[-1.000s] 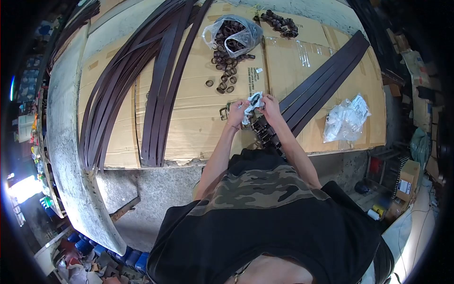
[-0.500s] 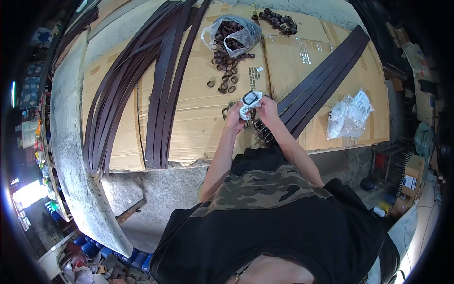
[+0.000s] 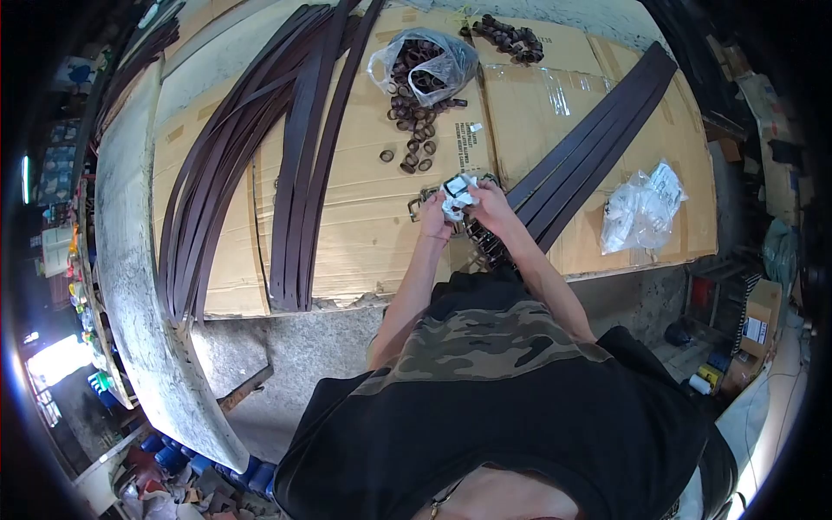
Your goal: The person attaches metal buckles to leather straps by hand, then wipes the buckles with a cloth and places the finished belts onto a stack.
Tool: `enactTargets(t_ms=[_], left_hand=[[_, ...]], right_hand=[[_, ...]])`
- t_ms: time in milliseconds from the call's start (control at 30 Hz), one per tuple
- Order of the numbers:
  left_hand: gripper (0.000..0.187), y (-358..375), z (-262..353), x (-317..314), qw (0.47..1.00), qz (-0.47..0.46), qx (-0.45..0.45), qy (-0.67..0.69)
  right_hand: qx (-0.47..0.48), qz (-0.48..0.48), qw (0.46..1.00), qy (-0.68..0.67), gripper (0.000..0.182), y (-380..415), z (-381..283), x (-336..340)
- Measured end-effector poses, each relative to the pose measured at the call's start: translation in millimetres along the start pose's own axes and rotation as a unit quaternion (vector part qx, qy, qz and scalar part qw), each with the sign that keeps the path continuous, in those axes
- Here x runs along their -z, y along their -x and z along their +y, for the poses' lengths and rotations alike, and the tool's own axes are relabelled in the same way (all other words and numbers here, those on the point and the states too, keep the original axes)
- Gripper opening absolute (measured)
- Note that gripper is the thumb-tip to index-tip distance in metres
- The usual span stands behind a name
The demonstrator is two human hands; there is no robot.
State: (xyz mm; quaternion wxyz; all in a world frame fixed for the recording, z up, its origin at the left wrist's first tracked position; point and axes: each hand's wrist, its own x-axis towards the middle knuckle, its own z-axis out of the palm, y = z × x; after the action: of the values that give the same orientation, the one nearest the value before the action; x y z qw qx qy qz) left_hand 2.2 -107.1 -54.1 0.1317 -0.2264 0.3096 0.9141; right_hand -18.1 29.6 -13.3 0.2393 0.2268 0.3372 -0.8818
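Between my two hands is a dark-framed buckle (image 3: 455,185) partly wrapped in white paper (image 3: 459,201). My left hand (image 3: 435,217) grips the paper from the left. From the right, my right hand (image 3: 492,208) pinches the same wrapping. Several metal buckles (image 3: 487,245) lie in a pile under and beside my right wrist, partly hidden by it. Another buckle (image 3: 414,208) rests just left of my left hand. Dark belt straps (image 3: 568,160) fan out to the right of my hands.
Long dark straps (image 3: 227,165) lie at the left on the cardboard (image 3: 355,234). An open plastic bag (image 3: 451,61) of dark loops stands at the back, with loose loops (image 3: 419,143) before it. Another loop cluster (image 3: 511,39) lies behind. A crumpled clear bag (image 3: 641,212) is at the right.
The white paper has been folded further over the buckle, covering more of it. My right hand has shifted slightly around the wrapping.
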Motion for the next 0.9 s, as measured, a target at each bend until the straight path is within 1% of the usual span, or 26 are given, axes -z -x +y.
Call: enactTargets(t_ms=[33,67,100,167,200,233,267,300,333,367,400,433,467,500,533,600,633,700,733,767,800,833,900], left_hand=[[0.017,1.0,3.1,-2.5,1.0,0.0,0.0,-0.002],[0.017,1.3,6.4,-5.1,0.998,0.008,-0.037,-0.055],[0.018,3.3,10.2,-9.6,0.991,0.017,-0.074,-0.107],[0.018,10.4,22.9,-22.0,0.988,0.009,-0.086,-0.129],[0.017,6.7,26.6,-22.0,0.975,-0.004,-0.086,-0.204],[0.017,6.2,31.7,-24.6,0.957,-0.018,-0.086,-0.278],[0.014,7.5,35.8,-27.7,0.957,-0.028,-0.06,-0.283],[0.014,2.8,36.7,-24.6,0.956,-0.03,-0.061,-0.284],[0.015,-1.8,37.6,-21.2,0.966,-0.042,-0.044,-0.251],[0.018,-5.2,37.8,-17.2,0.974,-0.053,-0.026,-0.217],[0.018,-2.2,42.2,-21.9,0.974,-0.054,-0.025,-0.219],[0.023,1.1,45.8,-26.8,0.978,-0.052,-0.026,-0.202],[0.027,4.7,49.3,-31.3,0.981,-0.049,-0.026,-0.184],[0.027,4.6,51.0,-30.5,0.981,-0.049,-0.025,-0.185],[0.029,4.8,53.1,-29.1,0.983,-0.054,-0.02,-0.176],[0.032,3.8,55.5,-26.6,0.983,-0.059,-0.021,-0.172],[0.032,3.5,55.1,-25.5,0.983,-0.059,-0.019,-0.173],[0.028,2.9,55.5,-24.2,0.984,-0.027,-0.026,-0.177],[0.028,3.1,56.3,-23.5,0.983,-0.027,-0.026,-0.178],[0.027,2.7,57.7,-22.9,0.978,-0.023,-0.035,-0.205],[0.025,1.6,59.8,-22.2,0.971,-0.019,-0.045,-0.233],[0.025,4.8,63.9,-26.0,0.971,-0.017,-0.044,-0.233],[0.021,9.6,66.1,-30.0,0.96,-0.028,-0.032,-0.275]], right_hand=[[0.07,0.079,0.965,0.242,0.031,-1.0,2.6,1.6],[0.136,0.154,0.861,0.465,0.038,-2.0,3.8,4.2],[0.136,0.157,0.861,0.464,0.038,-1.1,1.0,4.6],[0.228,-0.011,0.83,0.509,0.052,7.2,-8.8,-1.8],[0.221,-0.039,0.842,0.491,0.056,23.3,-20.4,-23.4],[0.22,-0.04,0.843,0.49,0.056,24.3,-21.1,-26.6],[0.222,-0.057,0.827,0.513,0.052,23.0,-24.6,-30.7],[0.226,-0.073,0.811,0.535,0.049,19.9,-27.4,-31.4],[0.228,-0.071,0.811,0.534,0.049,18.5,-28.9,-31.4],[0.212,-0.044,0.81,0.545,0.045,17.5,-29.7,-31.1],[0.195,-0.016,0.808,0.556,0.041,14.1,-28.8,-26.9],[0.196,-0.015,0.809,0.554,0.041,9.8,-27.8,-22.3],[0.212,0.048,0.794,0.568,0.037,5.6,-26.9,-17.9],[0.228,0.11,0.775,0.579,0.034,0.9,-27.6,-13.6],[0.226,0.11,0.776,0.578,0.034,-4.7,-30.6,-8.8],[0.089,0.114,0.742,0.654,0.034,-12.8,-36.7,-2.4],[0.089,0.115,0.743,0.653,0.034,-12.1,-34.6,-0.9],[0.163,0.178,0.639,0.73,0.028,-7.9,-29.9,-4.4],[0.163,0.178,0.64,0.73,0.028,-3.6,-30.2,-7.8],[0.288,0.14,0.637,0.701,0.029,0.1,-32.8,-10.8],[0.408,0.098,0.623,0.66,0.03,4.2,-38.2,-19.3],[0.407,0.097,0.625,0.659,0.03,8.6,-42.1,-29.5],[0.371,-0.065,0.632,0.677,0.032,16.6,-44.7,-47.4]])
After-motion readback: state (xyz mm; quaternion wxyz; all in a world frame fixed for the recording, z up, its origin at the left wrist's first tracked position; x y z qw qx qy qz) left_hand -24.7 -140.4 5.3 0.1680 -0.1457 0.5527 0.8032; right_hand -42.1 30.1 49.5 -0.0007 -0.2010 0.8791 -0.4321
